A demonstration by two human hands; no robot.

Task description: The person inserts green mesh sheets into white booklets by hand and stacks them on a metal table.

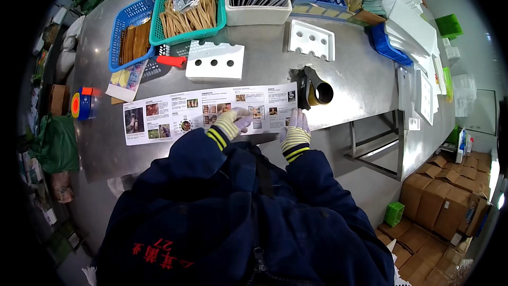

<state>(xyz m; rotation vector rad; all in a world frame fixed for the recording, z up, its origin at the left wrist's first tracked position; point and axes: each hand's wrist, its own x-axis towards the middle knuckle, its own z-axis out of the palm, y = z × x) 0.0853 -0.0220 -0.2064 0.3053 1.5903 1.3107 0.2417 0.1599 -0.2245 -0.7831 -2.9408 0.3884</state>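
A long printed paper sheet (211, 109) with small photos and text lies across the metal table in front of me. My left hand (242, 119), in a pale glove with a yellow-striped cuff, rests on the sheet's near edge around its middle, fingers stretched out. At the sheet's right end is my right hand (296, 121), gloved the same way, its fingers extended along the edge. Neither hand shows anything gripped. Just beyond the right hand stands a black tape dispenser (304, 88) with a dark roll of tape (323, 93).
White foam trays with round holes (216, 70) (324, 54) lie farther back. Beyond stand a teal basket of tan strips (222, 8), a blue basket (116, 37) and a white box of grey packets (254, 18). An orange-and-blue tape roll (82, 103) sits left; cardboard boxes (439, 204) occupy the right floor.
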